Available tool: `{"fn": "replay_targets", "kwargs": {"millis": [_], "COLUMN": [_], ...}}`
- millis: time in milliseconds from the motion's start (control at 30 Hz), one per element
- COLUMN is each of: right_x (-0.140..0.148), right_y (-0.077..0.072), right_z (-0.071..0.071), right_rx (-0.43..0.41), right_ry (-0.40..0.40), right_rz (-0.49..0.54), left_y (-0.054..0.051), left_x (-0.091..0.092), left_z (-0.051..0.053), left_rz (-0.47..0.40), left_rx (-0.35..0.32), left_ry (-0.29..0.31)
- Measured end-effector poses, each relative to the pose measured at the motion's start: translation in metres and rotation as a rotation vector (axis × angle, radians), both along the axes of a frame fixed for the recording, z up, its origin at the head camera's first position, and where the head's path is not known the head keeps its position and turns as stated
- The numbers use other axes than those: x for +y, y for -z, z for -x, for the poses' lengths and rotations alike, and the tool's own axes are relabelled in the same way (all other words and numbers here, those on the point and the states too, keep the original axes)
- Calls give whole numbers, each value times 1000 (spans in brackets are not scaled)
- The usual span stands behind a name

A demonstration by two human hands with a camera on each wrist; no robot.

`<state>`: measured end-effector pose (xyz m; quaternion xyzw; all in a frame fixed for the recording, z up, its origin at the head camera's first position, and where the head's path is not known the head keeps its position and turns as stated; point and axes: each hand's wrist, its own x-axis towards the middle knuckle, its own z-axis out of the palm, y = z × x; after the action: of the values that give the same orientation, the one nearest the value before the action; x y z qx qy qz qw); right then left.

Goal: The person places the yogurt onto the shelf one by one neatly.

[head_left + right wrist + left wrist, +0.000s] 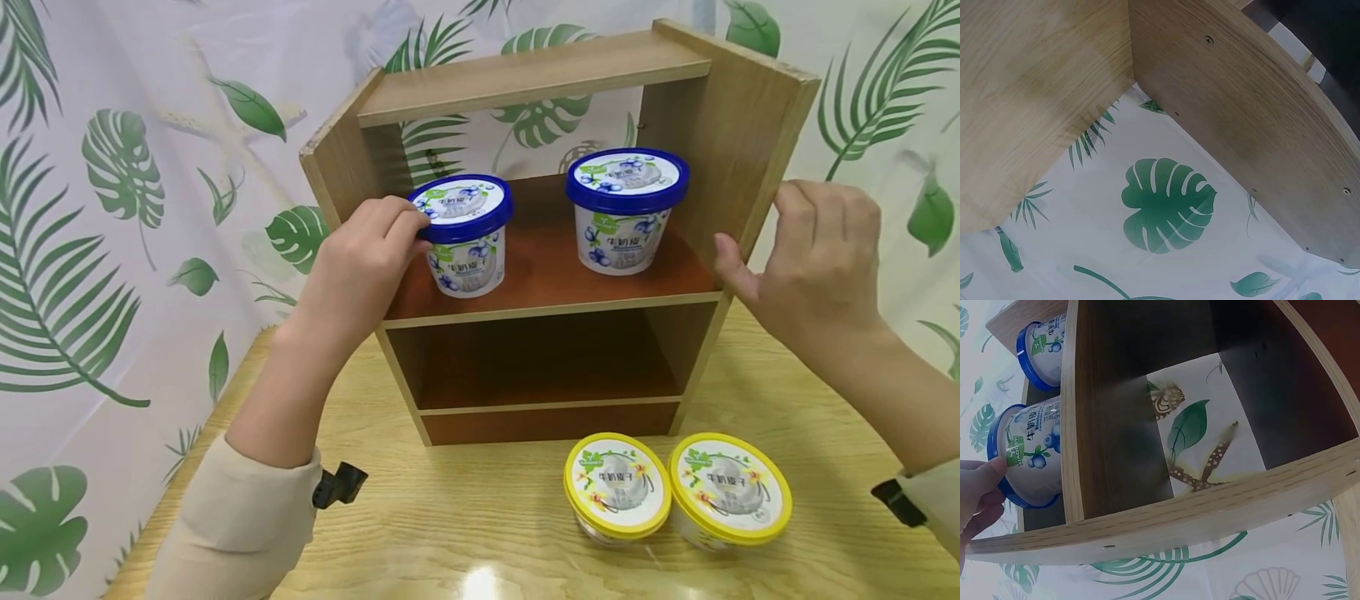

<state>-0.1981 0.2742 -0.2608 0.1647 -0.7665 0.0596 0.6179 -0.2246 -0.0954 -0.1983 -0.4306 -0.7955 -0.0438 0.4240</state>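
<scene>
On the pale wooden surface point(450, 508), two round yellow-lidded tubs point(617, 483) stand before the front right corner of the wood-grain cabinet point(757, 108). Near its upper shelf's left edge, the left hand point(360, 254) pinches the lid of a round white blue-lidded tub point(467, 271); a matching tub point(621, 242) stands right. The right hand point(821, 258), thumb spread, holds nothing. Screw heads point(1209, 40) show only from the right wrist. Leaf-printed sheeting point(180, 350) surrounds.

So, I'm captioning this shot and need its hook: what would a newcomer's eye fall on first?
Probably the two blue-lidded tubs on the upper shelf of the wooden unit, the left one held at its rim by the left hand. Next, the two yellow-lidded tubs side by side on the table in front, and the right hand raised by the unit's right side.
</scene>
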Motion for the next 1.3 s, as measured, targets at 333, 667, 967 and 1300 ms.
{"fn": "replay_targets", "kwargs": {"millis": [333, 667, 967, 1300], "right_x": [0, 1, 1, 2], "right_y": [-1, -1, 1, -2], "right_z": [0, 0, 0, -1], "right_rx": [-11, -21, -19, -29], "right_ry": [2, -6, -3, 2], "right_rz": [-3, 6, -1, -18], "left_y": [3, 5, 10, 14], "left_x": [-2, -1, -4, -2], "left_z": [3, 3, 3, 2], "left_rz": [-12, -33, -57, -66], "left_rx": [32, 40, 63, 154], "left_ry": [13, 9, 46, 56]}}
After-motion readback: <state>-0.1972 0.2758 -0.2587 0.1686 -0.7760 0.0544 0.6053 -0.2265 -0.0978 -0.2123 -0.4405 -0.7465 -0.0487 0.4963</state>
